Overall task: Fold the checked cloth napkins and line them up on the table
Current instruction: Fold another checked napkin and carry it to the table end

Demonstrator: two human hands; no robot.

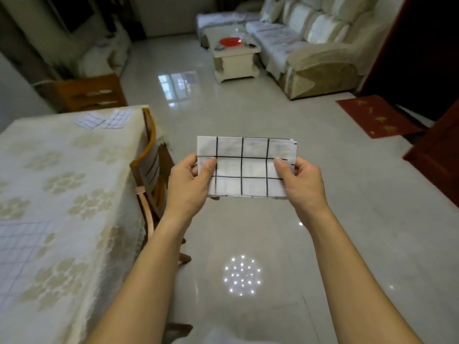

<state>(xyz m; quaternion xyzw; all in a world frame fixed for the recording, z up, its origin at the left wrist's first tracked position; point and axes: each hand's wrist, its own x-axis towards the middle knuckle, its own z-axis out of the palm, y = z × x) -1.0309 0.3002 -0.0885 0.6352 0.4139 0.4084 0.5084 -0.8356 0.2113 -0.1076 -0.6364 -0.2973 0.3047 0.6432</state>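
Centrally, napkin [244, 167] was held in mid-air above floor [347, 194], folded to rectangle, grid face toward camera. Left hand [191, 180] pinched its left edge, thumb on front, fingers curled behind; right hand [301, 181] pinched right edge likewise. Table [62, 170] stood at left of frame, apart from held napkin. Second napkin [90, 120] and third napkin [118, 118] lay folded, side by side, at table's far end, upper left. Flat napkin [19, 244] lay spread at lower left on table. Chair [149, 165] stood against table's right edge. Sofa [310, 45] was at upper right.
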